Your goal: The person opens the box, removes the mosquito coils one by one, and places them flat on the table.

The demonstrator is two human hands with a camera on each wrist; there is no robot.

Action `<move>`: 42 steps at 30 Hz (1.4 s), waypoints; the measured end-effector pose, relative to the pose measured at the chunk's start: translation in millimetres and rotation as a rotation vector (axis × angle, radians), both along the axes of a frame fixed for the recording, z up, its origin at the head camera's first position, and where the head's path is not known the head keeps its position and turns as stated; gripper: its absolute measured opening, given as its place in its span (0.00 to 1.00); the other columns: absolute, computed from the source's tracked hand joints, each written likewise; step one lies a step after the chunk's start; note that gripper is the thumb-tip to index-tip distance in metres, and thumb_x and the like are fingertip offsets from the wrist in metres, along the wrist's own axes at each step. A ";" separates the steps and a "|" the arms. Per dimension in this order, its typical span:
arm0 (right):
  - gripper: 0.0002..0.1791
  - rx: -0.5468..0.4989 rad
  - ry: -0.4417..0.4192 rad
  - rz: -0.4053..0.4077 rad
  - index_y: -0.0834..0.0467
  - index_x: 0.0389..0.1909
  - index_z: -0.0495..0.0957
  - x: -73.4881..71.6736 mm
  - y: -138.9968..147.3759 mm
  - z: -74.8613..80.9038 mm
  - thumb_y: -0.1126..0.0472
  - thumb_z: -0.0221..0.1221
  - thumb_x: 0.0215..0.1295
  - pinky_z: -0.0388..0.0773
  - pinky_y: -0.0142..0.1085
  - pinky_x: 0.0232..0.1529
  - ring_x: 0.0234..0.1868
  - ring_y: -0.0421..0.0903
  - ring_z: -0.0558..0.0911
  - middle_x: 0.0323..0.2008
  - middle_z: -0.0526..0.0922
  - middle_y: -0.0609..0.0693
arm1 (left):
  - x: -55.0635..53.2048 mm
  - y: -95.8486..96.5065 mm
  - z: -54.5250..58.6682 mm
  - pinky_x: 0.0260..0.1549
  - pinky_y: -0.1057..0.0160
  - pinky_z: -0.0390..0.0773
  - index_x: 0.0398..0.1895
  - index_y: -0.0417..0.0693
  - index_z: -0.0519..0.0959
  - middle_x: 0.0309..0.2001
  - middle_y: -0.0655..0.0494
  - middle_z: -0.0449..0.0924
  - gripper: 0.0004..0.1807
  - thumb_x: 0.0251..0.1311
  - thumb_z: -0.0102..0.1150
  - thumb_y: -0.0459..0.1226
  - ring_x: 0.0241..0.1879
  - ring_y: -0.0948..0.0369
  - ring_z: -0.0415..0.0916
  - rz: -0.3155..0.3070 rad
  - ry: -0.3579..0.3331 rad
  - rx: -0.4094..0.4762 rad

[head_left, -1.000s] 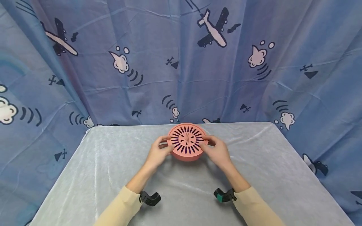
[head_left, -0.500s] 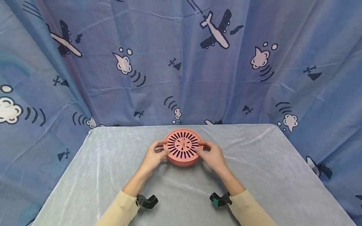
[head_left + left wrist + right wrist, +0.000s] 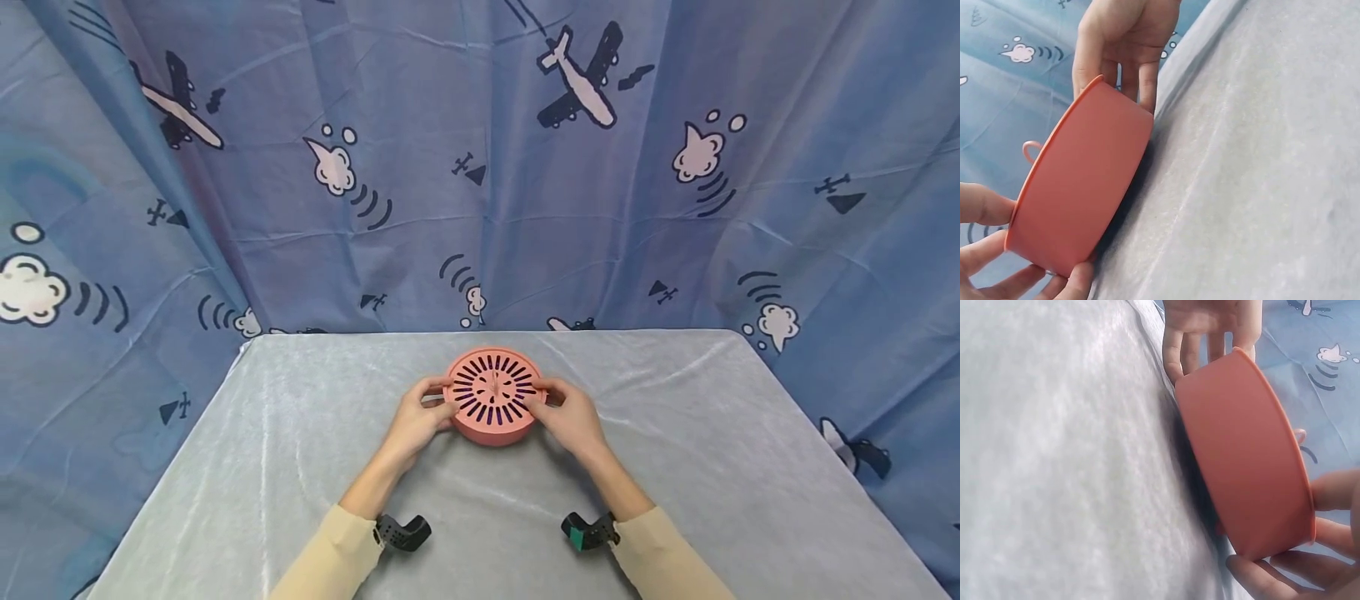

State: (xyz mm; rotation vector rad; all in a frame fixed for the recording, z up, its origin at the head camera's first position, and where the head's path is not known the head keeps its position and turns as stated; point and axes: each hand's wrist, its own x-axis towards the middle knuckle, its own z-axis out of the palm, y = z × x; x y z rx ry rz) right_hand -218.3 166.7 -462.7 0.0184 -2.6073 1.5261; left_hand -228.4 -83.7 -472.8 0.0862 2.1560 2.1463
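A round coral mosquito coil box (image 3: 491,417) with a slotted, seed-patterned lid is between both hands near the back of the table. A small ring (image 3: 1031,151) stands up from the lid. My left hand (image 3: 420,417) grips its left side, thumb on the lid's rim and other fingers lower along the wall. On the opposite side my right hand (image 3: 573,417) holds it the same way, with the thumb over the lid edge. In the right wrist view fingertips (image 3: 1254,575) reach the bottom edge. Whether the base touches the cloth, I cannot tell.
A pale grey velvety cloth (image 3: 300,467) covers the table. Behind and at both sides hangs a blue curtain (image 3: 405,192) printed with aeroplanes and clouds. Black wrist devices (image 3: 402,533) sit at both sleeves.
The mosquito coil box has come down and nearer to me, so its lid no longer overlaps the table's back edge. Both hands keep their hold. The head view has shifted slightly.
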 end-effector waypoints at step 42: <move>0.20 0.107 0.077 0.002 0.65 0.57 0.80 -2.5 17.5 16.9 0.60 0.63 0.69 0.82 0.50 0.53 0.56 0.59 0.81 0.53 0.83 0.63 | -3.0 4.7 -6.4 0.49 0.53 0.85 0.67 0.42 0.74 0.62 0.40 0.70 0.24 0.67 0.60 0.31 0.57 0.47 0.75 -0.035 0.024 -0.065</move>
